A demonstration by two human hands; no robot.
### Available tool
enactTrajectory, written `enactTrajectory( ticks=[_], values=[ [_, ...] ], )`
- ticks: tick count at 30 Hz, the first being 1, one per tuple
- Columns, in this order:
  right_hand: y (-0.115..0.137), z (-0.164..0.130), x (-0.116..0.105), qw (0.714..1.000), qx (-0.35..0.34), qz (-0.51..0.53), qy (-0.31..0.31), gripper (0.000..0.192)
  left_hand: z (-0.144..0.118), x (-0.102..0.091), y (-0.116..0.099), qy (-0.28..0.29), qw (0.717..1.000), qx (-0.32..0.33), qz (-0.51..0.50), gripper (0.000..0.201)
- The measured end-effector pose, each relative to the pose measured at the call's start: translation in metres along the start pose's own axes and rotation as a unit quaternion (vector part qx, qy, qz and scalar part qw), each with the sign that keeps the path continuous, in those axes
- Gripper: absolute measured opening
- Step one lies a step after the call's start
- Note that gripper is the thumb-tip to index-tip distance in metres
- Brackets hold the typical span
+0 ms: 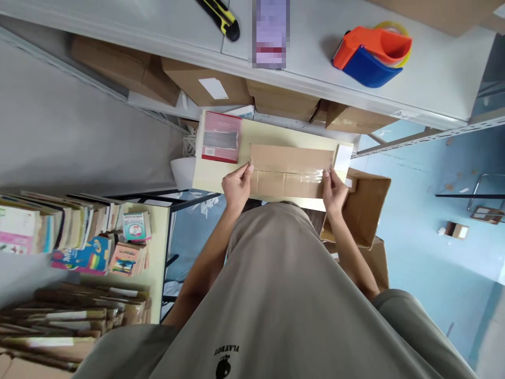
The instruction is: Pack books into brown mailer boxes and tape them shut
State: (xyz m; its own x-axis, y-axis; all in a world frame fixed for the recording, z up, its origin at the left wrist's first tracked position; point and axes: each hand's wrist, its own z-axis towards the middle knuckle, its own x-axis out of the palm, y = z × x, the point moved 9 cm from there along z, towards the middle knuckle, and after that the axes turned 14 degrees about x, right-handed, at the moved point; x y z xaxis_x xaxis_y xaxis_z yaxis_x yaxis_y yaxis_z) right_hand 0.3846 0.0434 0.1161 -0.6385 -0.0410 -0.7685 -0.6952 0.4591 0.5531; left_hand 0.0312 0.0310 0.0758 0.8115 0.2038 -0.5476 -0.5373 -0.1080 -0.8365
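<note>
A flat brown cardboard box (292,163) with a strip of clear tape across its middle lies over the cream table (213,176). My left hand (239,185) pinches its left end between thumb and fingers. At the opposite end, my right hand (334,192) grips the right edge near the tape. Just left of the cardboard lies a book with a red and pink cover (221,137). Beside my right hand a white label or paper (343,159) rests at the table's right end.
On the shelf above lie a yellow and black cutter (223,20) and an orange and blue tape dispenser (373,55). An open carton (366,208) stands at right. Books (136,226) and stacked brown parcels (74,321) fill the left side.
</note>
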Motion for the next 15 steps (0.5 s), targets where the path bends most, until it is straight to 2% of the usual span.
enactTrajectory(
  ticks=[3, 6, 8, 9, 11, 15],
  values=[
    [-0.013, 0.000, -0.046, 0.992, 0.026, 0.079, -0.098, 0.074, 0.013, -0.005, -0.036, -0.006, 0.998, 0.049, -0.047, 0.056],
    [-0.010, 0.001, -0.063, 0.989, -0.014, 0.117, -0.093, 0.070, 0.032, -0.008, -0.057, -0.004, 0.994, 0.074, -0.083, 0.052],
    [-0.012, 0.003, -0.060, 0.988, -0.028, 0.135, -0.069, 0.066, 0.041, -0.009, -0.054, 0.006, 0.992, 0.081, -0.094, 0.047],
    [-0.016, 0.004, -0.054, 0.989, -0.029, 0.134, -0.054, 0.064, 0.044, -0.008, -0.046, 0.014, 0.992, 0.079, -0.098, 0.044],
    [-0.029, 0.006, -0.034, 0.993, -0.020, 0.114, -0.023, 0.057, 0.042, -0.001, -0.016, 0.035, 0.992, 0.054, -0.105, 0.041],
    [-0.069, 0.003, 0.028, 0.994, 0.019, 0.090, 0.059, 0.046, 0.012, 0.027, 0.070, 0.080, 0.986, -0.040, -0.144, 0.036]
  ],
)
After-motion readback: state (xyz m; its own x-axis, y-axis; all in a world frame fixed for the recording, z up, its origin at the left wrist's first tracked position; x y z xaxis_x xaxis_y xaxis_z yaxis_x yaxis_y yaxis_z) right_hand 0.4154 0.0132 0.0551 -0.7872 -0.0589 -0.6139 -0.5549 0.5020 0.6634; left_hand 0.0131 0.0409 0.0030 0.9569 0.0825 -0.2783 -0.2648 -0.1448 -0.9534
